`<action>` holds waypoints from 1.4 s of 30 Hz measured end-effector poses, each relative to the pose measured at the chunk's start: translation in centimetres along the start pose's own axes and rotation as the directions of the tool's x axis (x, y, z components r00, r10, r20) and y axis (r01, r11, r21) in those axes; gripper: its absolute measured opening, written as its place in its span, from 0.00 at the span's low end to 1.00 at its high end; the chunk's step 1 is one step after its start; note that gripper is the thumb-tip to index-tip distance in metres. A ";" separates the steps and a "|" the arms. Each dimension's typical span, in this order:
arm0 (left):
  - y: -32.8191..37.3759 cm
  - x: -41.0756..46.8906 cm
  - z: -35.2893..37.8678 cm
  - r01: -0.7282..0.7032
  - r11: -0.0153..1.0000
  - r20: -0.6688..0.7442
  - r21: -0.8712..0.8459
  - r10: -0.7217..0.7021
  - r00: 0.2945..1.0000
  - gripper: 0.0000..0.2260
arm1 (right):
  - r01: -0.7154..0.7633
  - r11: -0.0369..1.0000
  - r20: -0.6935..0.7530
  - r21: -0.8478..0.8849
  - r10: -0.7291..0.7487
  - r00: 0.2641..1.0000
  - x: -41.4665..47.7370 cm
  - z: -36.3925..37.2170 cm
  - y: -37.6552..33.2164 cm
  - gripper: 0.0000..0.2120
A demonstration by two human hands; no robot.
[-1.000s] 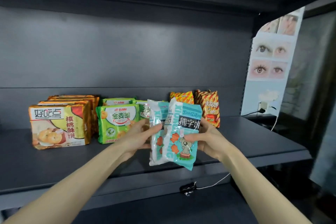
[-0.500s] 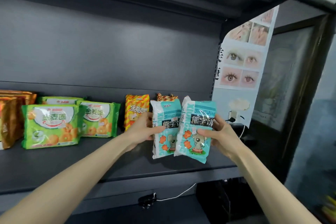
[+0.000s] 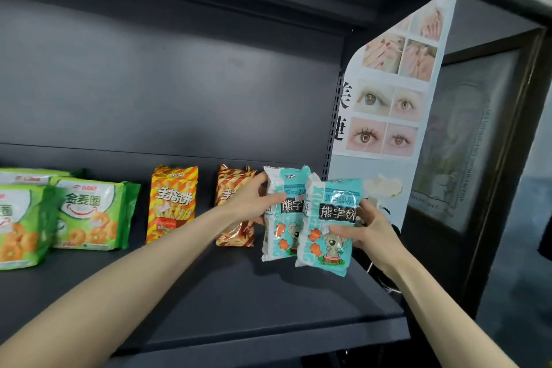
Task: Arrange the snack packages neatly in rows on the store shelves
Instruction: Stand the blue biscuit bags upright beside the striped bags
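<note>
Two teal bear-biscuit packs stand upright side by side at the right end of the dark shelf (image 3: 227,302). My left hand (image 3: 254,200) grips the left teal pack (image 3: 282,218) by its left edge. My right hand (image 3: 363,231) grips the right teal pack (image 3: 328,227) from its right side, thumb across the front. The right pack overlaps the left one and sits slightly nearer. Both packs' lower edges are close to the shelf surface; I cannot tell if they touch it.
Two orange striped stick-biscuit packs (image 3: 171,203) (image 3: 234,233) stand left of the teal ones. Green ring-biscuit packs (image 3: 92,215) fill the far left. A poster of eyes and hands (image 3: 388,116) hangs at the shelf's right end, with a dark cabinet (image 3: 478,158) beyond.
Both hands carried the two teal packs rightward along the shelf, past the orange packs, to its right end. The view panned right, so the brown packs left the frame.
</note>
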State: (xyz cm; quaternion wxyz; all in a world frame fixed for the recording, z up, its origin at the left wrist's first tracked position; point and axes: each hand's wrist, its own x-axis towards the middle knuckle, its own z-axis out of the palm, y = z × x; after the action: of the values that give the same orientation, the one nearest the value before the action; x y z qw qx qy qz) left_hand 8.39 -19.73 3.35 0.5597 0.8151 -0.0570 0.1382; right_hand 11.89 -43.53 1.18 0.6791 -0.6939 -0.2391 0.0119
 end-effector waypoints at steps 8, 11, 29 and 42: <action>0.6 9.6 -0.3 -0.055 0.972 -0.004 0.229 0.058 0.998 0.14 | 0.029 0.999 -0.048 -0.032 -0.030 0.998 7.2 -2.9 2.0 0.25; 0.5 12.6 -0.7 -0.062 0.951 0.051 0.302 0.049 0.998 0.13 | 0.023 0.998 -0.038 -0.050 -0.024 0.999 9.9 -3.3 2.6 0.25; -2.6 20.7 -0.8 0.006 0.591 0.086 0.807 -0.129 0.988 0.16 | -0.079 0.996 0.127 -0.039 0.083 0.988 18.7 -2.1 8.0 0.24; -2.4 21.9 -3.5 -0.023 0.464 0.079 0.885 -0.101 0.992 0.13 | -0.067 0.994 0.272 -0.091 0.090 0.958 21.1 0.4 9.8 0.26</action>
State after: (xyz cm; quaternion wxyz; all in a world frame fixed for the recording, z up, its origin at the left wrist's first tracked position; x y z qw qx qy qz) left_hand 29.33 -14.28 8.68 0.0561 0.9947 0.0078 0.0857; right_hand 33.55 -35.46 -1.66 0.6093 -0.7214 -0.3041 0.1257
